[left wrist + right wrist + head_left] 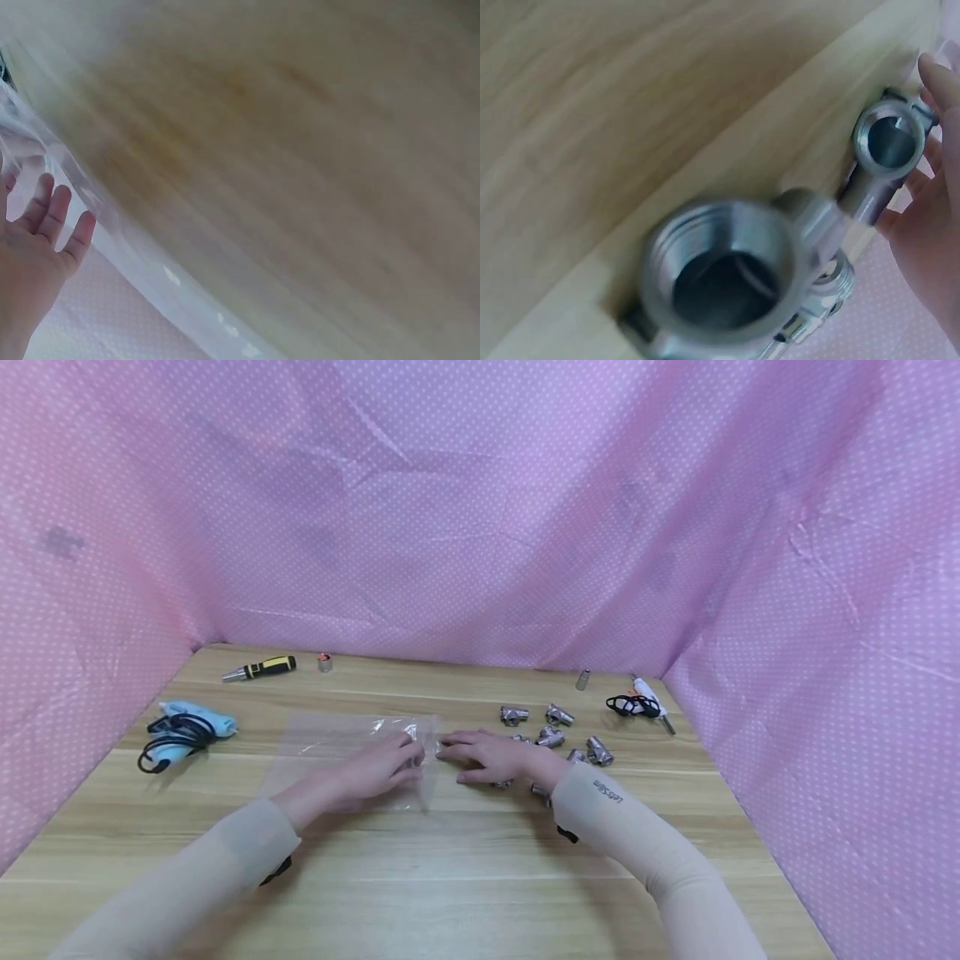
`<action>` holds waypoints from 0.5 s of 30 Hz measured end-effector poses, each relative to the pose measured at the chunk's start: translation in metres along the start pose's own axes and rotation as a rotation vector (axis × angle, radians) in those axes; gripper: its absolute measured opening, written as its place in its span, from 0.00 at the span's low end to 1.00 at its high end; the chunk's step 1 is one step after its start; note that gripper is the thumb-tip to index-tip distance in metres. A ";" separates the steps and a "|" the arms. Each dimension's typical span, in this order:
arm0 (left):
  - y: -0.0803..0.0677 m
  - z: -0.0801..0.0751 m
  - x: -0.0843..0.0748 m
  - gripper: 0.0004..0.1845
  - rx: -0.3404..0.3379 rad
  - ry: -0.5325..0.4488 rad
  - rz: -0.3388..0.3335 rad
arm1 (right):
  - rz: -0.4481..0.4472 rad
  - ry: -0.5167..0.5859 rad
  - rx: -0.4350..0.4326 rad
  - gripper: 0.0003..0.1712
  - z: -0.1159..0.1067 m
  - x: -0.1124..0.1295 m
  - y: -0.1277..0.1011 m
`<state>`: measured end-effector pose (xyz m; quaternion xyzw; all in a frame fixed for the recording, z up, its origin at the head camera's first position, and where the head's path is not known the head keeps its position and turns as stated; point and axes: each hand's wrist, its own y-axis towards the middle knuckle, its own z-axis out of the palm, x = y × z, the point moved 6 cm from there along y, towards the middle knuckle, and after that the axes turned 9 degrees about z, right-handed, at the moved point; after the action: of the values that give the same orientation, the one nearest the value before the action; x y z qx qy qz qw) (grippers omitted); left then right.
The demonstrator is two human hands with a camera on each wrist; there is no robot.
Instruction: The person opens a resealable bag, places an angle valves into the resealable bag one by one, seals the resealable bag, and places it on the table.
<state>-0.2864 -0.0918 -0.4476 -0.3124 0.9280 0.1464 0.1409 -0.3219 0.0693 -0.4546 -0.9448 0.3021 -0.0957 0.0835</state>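
Note:
A clear plastic bag [341,750] lies flat on the wooden table [450,877]. My left hand [401,758] rests on the bag's right end with its fingers stretched out; the left wrist view shows those straight fingers [56,214] beside the bag's film [157,270]. My right hand [459,753] lies flat on the table just right of the bag's edge, fingertips toward the left hand. Several metal tee fittings [557,737] lie around and behind the right wrist. In the right wrist view two of the fittings [727,277] sit close up, beside the palm [930,232].
A blue glue gun [187,728] with black cord lies at the left. A yellow-black screwdriver [260,669] and a small metal cap [324,662] lie at the back left. A metal nozzle [582,679] and a white corded tool [643,702] lie back right. Pink dotted cloth [480,527] walls the table.

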 end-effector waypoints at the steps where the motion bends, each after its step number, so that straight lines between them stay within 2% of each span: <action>1: 0.001 0.001 0.001 0.08 0.007 -0.004 -0.012 | 0.006 -0.012 -0.005 0.33 0.000 0.000 0.001; 4: 0.002 0.002 0.003 0.09 0.031 -0.022 -0.044 | 0.023 -0.040 -0.014 0.32 0.001 0.002 0.005; 9: 0.001 0.002 0.004 0.06 0.016 -0.041 -0.024 | 0.038 -0.045 -0.022 0.29 -0.001 0.005 0.007; 15: -0.011 -0.005 0.005 0.02 -0.030 -0.198 -0.111 | -0.005 -0.032 -0.062 0.27 -0.005 0.011 0.002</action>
<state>-0.2847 -0.1047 -0.4466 -0.3493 0.8885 0.1823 0.2351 -0.3149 0.0604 -0.4491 -0.9491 0.3011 -0.0714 0.0589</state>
